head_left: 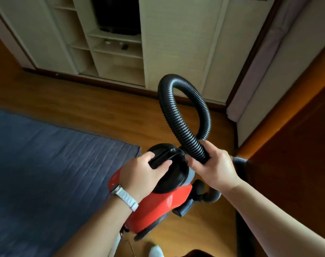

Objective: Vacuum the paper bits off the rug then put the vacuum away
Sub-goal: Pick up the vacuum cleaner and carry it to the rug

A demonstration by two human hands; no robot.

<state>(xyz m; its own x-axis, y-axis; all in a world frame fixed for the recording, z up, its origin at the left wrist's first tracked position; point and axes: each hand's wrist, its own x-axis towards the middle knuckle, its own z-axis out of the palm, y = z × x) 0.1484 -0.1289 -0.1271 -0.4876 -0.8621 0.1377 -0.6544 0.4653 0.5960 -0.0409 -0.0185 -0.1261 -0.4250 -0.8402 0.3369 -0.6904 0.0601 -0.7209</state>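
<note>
Vacuum (158, 206) at lower centre beside rug (46, 154), handle (158, 158) wrapped by curled fingers of left hand (141, 173), hose (184, 123) clasped in right hand (213, 164); no paper bits seen on rug, so likely only stowing left.

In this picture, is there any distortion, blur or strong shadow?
Head view: the wide lens bends the straight edges of the cabinet; the rug is dim; the wooden panel at right lies in deep shadow; the hose and the vacuum look fairly sharp.
</note>
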